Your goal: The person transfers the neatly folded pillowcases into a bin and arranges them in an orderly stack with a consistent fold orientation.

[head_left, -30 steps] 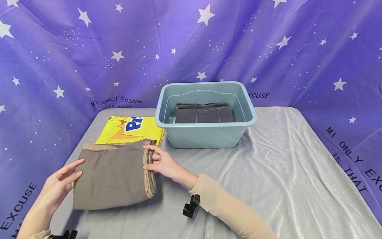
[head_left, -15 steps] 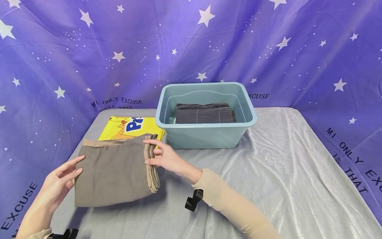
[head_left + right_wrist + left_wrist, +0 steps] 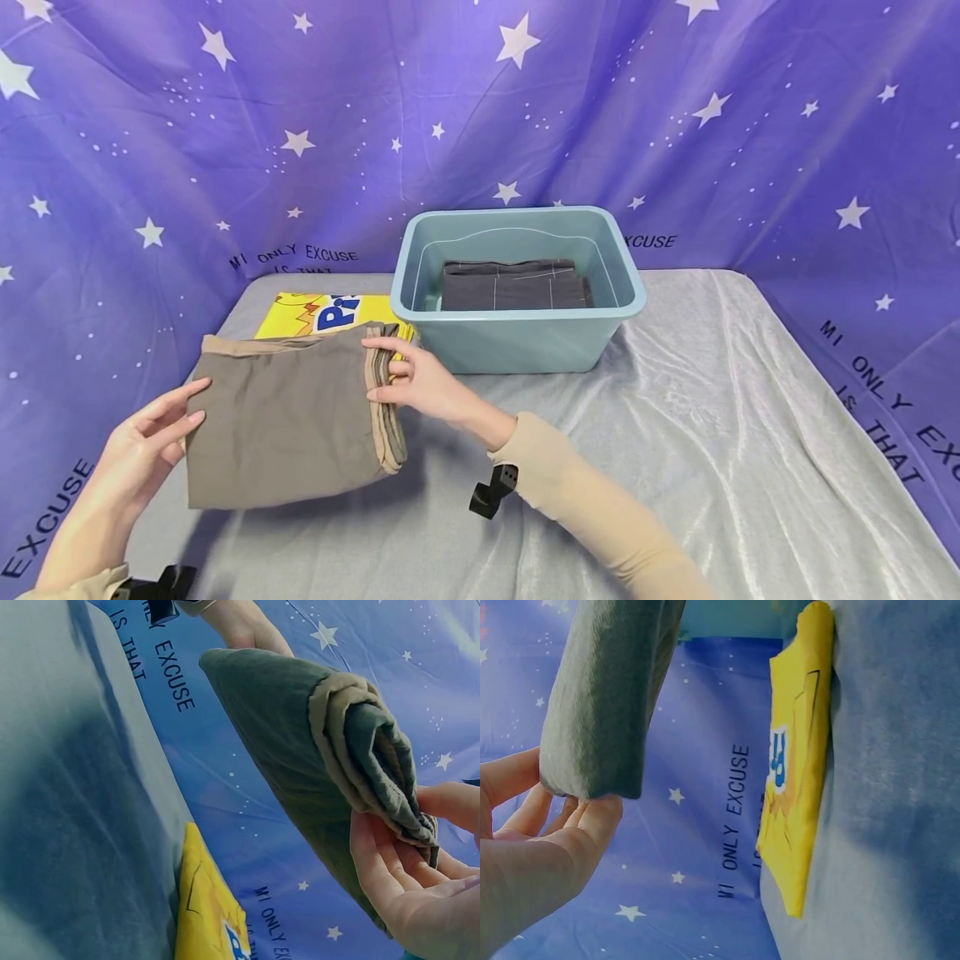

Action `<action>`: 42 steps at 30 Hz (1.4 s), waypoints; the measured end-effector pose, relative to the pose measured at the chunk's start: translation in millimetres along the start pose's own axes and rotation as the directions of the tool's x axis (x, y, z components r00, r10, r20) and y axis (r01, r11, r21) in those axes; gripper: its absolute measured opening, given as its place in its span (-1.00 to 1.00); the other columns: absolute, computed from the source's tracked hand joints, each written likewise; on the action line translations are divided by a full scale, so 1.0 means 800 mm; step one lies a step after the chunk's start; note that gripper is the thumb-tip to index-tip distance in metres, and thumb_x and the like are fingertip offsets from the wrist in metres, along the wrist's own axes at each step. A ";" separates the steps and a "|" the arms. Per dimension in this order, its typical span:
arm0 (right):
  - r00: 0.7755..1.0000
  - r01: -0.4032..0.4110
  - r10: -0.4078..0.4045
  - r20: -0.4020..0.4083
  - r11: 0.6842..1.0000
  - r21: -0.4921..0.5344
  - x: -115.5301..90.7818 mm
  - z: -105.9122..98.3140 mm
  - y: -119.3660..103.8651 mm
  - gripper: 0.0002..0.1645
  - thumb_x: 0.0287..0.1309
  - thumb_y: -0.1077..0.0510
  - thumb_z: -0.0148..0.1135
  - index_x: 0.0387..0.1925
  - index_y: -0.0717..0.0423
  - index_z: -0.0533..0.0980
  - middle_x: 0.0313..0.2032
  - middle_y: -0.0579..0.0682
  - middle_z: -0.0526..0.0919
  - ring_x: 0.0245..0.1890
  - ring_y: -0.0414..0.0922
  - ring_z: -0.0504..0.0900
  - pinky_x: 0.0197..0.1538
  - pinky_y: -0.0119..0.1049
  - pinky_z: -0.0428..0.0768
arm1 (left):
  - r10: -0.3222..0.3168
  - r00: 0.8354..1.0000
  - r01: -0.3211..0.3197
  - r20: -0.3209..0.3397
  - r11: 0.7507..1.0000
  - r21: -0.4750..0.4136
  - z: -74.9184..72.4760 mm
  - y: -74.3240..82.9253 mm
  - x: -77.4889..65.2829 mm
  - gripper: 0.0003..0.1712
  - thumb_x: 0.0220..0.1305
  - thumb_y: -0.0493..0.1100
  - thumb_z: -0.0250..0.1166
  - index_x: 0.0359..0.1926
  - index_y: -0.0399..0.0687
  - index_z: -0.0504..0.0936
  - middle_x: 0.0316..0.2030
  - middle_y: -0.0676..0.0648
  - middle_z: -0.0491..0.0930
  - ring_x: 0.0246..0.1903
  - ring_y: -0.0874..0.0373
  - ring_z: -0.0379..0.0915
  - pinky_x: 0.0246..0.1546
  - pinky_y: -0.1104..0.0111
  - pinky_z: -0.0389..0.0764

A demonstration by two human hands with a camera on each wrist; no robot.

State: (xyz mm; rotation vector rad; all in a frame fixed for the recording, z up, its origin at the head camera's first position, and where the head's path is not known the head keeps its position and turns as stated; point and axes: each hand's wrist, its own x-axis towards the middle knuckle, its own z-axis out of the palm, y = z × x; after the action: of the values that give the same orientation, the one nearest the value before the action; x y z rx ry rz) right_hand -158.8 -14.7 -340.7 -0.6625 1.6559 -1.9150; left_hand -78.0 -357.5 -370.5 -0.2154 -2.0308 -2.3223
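Note:
Both hands hold a folded grey-brown cloth with tan edges, raised over the left part of the table. My left hand pinches its left end between thumb and fingers; in the left wrist view the fingers lie under that end. At the layered right edge, my right hand grips the stacked folds, the thumb on one side and the fingers on the other. Behind the cloth, and partly hidden by it, a folded yellow cloth with a blue-and-white print lies on the table.
A blue-green plastic bin stands at the back middle of the table, just right of the yellow cloth. Inside it lies a folded dark cloth with thin white lines. Grey fabric covers the table; a purple star curtain hangs behind.
The grey-brown cloth has risen and moved slightly away from me, its right end shifting a little to the right. It now hides more of the yellow cloth. Both hands keep their hold.

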 end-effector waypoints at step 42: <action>0.992 0.099 -0.098 -0.086 0.995 0.010 -0.023 -0.062 -0.047 -0.29 0.01 0.43 0.13 0.21 -0.01 0.21 -0.07 0.27 0.50 -0.21 -0.10 0.57 -0.16 -0.18 0.54 | 0.052 0.991 -0.033 0.126 0.988 -0.148 0.086 0.052 0.060 -0.49 0.23 -0.53 -0.15 0.16 -0.16 0.37 0.05 0.03 0.34 -0.02 0.29 0.24 -0.22 0.50 0.46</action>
State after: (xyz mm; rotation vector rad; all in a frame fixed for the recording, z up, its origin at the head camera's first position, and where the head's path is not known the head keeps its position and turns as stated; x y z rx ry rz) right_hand -180.0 38.6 -310.7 -0.6766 1.6880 -2.0487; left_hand -114.8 -292.7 -314.4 -0.4223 -1.8886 -2.4930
